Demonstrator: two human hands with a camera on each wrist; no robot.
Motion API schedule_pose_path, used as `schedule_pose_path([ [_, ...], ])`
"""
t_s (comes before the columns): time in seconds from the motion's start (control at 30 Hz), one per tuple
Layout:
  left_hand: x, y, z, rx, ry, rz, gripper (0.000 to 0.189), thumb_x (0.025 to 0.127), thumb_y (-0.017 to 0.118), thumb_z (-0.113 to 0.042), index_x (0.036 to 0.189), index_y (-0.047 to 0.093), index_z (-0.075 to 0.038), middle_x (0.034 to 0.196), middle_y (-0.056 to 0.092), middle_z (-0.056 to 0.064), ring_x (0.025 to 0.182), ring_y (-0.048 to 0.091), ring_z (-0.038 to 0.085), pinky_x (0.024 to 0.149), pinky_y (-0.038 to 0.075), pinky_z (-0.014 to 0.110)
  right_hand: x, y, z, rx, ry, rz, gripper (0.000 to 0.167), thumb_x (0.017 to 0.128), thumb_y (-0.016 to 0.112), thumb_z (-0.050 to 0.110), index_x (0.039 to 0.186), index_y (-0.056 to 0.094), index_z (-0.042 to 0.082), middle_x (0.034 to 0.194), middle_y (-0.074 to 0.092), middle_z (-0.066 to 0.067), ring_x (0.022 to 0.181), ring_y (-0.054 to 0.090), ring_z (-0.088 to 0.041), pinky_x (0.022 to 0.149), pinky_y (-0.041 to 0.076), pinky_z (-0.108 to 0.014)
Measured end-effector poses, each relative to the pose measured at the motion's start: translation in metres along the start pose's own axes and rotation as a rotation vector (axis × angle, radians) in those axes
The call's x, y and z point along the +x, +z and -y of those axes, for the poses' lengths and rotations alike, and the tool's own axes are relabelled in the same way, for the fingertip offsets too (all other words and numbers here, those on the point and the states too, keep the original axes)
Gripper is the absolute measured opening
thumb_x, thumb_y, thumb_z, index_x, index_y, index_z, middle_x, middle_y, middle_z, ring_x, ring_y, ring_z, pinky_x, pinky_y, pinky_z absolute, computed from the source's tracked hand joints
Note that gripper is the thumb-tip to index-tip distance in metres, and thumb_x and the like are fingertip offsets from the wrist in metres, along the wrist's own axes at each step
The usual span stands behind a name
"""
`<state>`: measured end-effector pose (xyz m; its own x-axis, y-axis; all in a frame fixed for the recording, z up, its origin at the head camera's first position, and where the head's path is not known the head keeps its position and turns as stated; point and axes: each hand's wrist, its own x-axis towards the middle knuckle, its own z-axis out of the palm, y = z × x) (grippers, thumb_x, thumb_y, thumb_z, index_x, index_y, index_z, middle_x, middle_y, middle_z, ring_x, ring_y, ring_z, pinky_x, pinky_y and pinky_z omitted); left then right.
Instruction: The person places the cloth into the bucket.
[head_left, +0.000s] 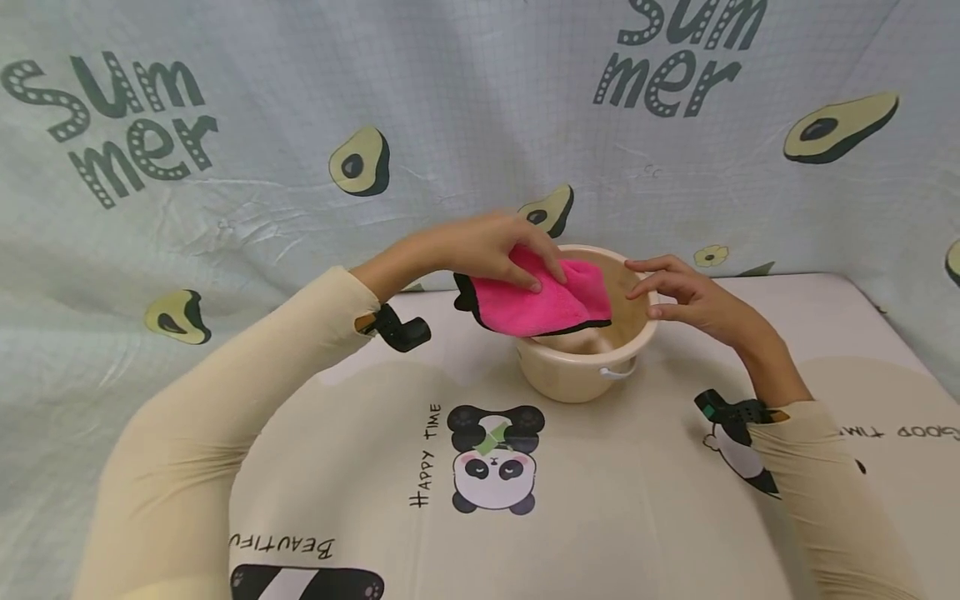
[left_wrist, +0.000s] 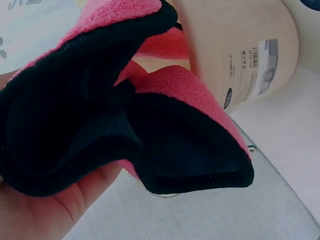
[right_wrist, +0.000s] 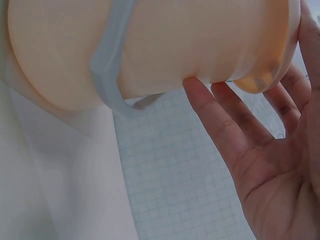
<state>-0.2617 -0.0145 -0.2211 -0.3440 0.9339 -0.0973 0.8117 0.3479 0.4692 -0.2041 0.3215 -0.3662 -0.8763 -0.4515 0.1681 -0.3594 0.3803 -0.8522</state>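
My left hand (head_left: pixel 498 250) holds a fluffy pink cloth (head_left: pixel 543 300) over the left part of a beige plastic bucket (head_left: pixel 558 375). The cloth droops in folds, and its black edge and dark underside (left_wrist: pixel 105 130) show in the left wrist view. My right hand (head_left: pixel 693 300) grips the bucket's right rim, some fingers reaching over it. In the right wrist view, fingertips (right_wrist: pixel 197 90) touch the bucket's outer wall. The bucket stands upright, its pale handle (right_wrist: pixel 107 60) hanging down. The cloth hides part of the opening.
Beneath the bucket lies a light tablecloth (head_left: pixel 600 517) printed with pandas and words. Close behind the table hangs a pale curtain (head_left: pixel 450 92) with avocado prints. A label (left_wrist: pixel 252 72) is stuck on the bucket's side.
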Motion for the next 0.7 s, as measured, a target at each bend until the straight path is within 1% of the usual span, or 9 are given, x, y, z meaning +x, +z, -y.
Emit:
schedule_pose_path([
  [0.1,0.006,-0.001,-0.002,-0.005,0.001,0.02,0.027,0.093,0.074,-0.01,0.119,0.078,-0.015,0.127,0.07,0.001,0.126,0.057,0.014,0.106,0.043,0.026,-0.001,0.001,0.0,-0.011,-0.003,-0.005,0.022,0.096,0.063,-0.001,0.118,0.069,0.001,0.152,0.04,0.002,0.138,0.032,-0.009,0.101,0.032,-0.034],
  [0.23,0.015,0.0,-0.001,0.012,-0.007,0.045,0.027,0.093,0.074,-0.012,0.119,0.078,-0.017,0.127,0.07,-0.001,0.124,0.058,0.011,0.103,0.044,0.024,0.0,0.002,0.001,-0.013,-0.002,-0.004,0.022,0.096,0.063,-0.001,0.118,0.069,0.001,0.152,0.04,0.002,0.138,0.032,-0.009,0.102,0.031,-0.036],
  [0.33,0.023,0.002,0.0,0.022,0.01,0.05,0.027,0.092,0.075,-0.011,0.119,0.078,-0.016,0.125,0.071,-0.001,0.123,0.059,0.01,0.103,0.044,0.024,-0.001,0.002,0.001,-0.013,0.0,-0.002,0.022,0.097,0.063,0.0,0.118,0.068,0.001,0.153,0.04,0.001,0.139,0.032,-0.009,0.104,0.031,-0.039],
  [0.47,0.033,0.002,0.002,0.03,0.042,0.046,0.026,0.091,0.076,-0.009,0.117,0.078,-0.013,0.122,0.072,-0.001,0.122,0.059,0.011,0.104,0.042,0.023,-0.001,0.002,0.0,-0.009,0.002,-0.002,0.022,0.097,0.063,0.0,0.119,0.068,0.0,0.152,0.041,0.003,0.139,0.032,-0.01,0.104,0.032,-0.037],
  [0.53,0.036,0.001,0.001,0.018,0.048,0.043,0.026,0.091,0.076,-0.007,0.117,0.078,-0.012,0.123,0.072,0.001,0.125,0.058,0.012,0.107,0.041,0.023,-0.001,0.002,-0.001,0.0,-0.006,-0.002,0.022,0.097,0.062,-0.001,0.118,0.068,0.001,0.15,0.042,0.005,0.138,0.033,-0.009,0.103,0.033,-0.036],
  [0.6,0.04,0.001,0.001,0.0,0.051,0.041,0.026,0.091,0.076,-0.005,0.117,0.078,-0.01,0.127,0.07,0.004,0.128,0.057,0.014,0.109,0.04,0.023,-0.001,0.001,-0.002,0.016,-0.021,0.002,0.021,0.097,0.062,-0.003,0.116,0.068,0.003,0.147,0.042,0.007,0.137,0.034,-0.009,0.102,0.034,-0.032],
  [0.7,0.045,0.001,0.0,-0.004,0.046,0.033,0.028,0.09,0.076,-0.006,0.118,0.078,-0.012,0.135,0.066,0.006,0.134,0.053,0.015,0.109,0.04,0.023,-0.001,0.0,-0.003,0.035,-0.053,0.009,0.021,0.097,0.061,-0.004,0.113,0.067,0.006,0.144,0.043,0.008,0.136,0.034,-0.009,0.1,0.037,-0.024],
])
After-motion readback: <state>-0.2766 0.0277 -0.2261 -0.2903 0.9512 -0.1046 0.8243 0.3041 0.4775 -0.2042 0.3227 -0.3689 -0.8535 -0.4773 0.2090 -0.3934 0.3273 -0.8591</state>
